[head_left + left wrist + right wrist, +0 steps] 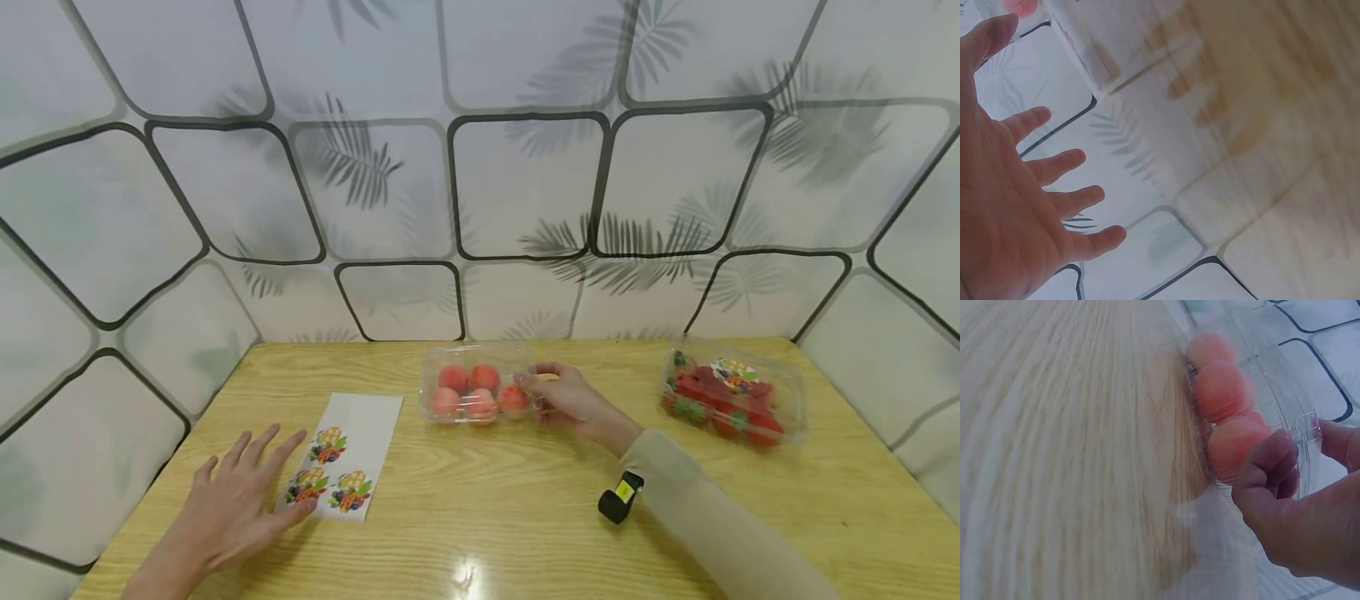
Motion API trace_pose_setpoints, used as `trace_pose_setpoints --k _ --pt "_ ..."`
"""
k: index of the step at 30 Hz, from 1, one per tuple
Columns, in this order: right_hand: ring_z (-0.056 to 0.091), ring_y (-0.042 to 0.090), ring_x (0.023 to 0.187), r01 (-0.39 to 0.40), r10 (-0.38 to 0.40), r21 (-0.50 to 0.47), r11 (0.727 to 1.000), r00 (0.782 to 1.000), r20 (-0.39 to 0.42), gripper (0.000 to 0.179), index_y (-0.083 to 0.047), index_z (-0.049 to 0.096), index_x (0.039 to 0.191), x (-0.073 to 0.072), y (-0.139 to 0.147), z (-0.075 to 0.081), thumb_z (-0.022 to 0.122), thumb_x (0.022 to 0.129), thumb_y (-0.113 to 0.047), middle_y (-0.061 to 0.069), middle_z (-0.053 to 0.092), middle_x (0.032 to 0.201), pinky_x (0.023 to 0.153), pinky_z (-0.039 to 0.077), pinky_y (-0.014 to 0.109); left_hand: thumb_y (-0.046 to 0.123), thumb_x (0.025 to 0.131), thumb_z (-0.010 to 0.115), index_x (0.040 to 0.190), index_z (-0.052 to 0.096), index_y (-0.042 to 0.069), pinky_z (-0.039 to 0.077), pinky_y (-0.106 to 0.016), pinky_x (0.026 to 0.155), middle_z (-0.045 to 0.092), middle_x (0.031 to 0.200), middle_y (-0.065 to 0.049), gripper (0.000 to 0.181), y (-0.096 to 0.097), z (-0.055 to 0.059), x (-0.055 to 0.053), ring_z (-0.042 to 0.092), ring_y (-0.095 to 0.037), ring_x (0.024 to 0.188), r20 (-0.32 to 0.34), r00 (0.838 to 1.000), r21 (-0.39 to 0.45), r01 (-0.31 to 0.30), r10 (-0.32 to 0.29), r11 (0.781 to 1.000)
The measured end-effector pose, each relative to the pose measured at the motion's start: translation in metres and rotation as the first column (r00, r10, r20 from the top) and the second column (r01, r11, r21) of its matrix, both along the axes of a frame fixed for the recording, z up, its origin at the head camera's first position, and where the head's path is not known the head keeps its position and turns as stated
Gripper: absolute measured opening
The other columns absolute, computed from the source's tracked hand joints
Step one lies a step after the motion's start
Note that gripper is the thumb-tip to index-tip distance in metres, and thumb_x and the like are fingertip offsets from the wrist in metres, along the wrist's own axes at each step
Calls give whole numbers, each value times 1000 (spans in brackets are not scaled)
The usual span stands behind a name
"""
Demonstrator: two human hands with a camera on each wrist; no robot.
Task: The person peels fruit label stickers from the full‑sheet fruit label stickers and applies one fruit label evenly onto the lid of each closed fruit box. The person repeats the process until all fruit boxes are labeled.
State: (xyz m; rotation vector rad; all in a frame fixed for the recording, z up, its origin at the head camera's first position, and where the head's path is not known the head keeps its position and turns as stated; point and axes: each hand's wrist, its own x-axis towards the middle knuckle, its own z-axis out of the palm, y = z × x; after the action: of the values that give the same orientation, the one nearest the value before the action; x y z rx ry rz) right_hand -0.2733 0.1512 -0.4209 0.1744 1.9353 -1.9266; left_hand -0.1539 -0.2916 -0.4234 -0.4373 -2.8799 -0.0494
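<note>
My right hand (573, 406) grips the right end of a clear plastic clamshell box (517, 357), fingers and thumb curled at its end wall. Several round pinkish-red fruits that look like peaches (481, 405) lie inside it. In the right wrist view, the box wall (1302, 419) sits between the thumb and the curled fingers. My left hand (232, 504) hovers palm down at the left, fingers spread and holding nothing. Its thumb overlaps the lower part of a white sheet (367, 425) that bears three fruit-picture stickers (350, 492).
Toward the right of the wooden table (450, 492) sits another clear box (791, 408) of strawberries (727, 417), with a fruit sticker (735, 375) on its lid. A patterned curtain (525, 183) rises behind the table. A black strap device (621, 497) is on the right wrist.
</note>
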Motion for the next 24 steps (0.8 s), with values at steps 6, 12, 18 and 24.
trace_pose_setpoints --k 6,12,18,24 --pt "42 12 62 -22 24 -106 994 1000 15 29 -6 42 120 0 -1 0 62 103 -18 -1 50 75 58 42 28 69 84 67 151 47 20 38 -81 92 49 151 -23 85 0 1 1 46 -54 134 23 1000 5 -11 11 1000" --pt "39 13 63 -43 44 -160 986 999 4 16 -8 45 99 5 3 0 58 105 -14 -1 45 73 59 40 27 69 83 68 149 50 20 39 -81 92 51 150 -23 84 1 0 1 48 -54 134 17 1000 4 -6 6 1000" --pt "38 14 65 -51 49 -194 980 999 -16 16 -7 44 100 12 10 3 57 105 -14 0 45 78 61 40 27 69 82 69 148 51 20 39 -81 92 52 148 -23 84 3 0 1 49 -54 133 6 1000 6 -2 2 1000" --pt "37 14 65 -39 35 -225 973 999 -23 19 -8 42 97 19 19 8 57 105 -16 0 46 80 61 38 27 69 83 69 149 51 19 40 -80 92 53 148 -23 84 5 0 2 50 -54 132 11 1000 0 0 0 1000"
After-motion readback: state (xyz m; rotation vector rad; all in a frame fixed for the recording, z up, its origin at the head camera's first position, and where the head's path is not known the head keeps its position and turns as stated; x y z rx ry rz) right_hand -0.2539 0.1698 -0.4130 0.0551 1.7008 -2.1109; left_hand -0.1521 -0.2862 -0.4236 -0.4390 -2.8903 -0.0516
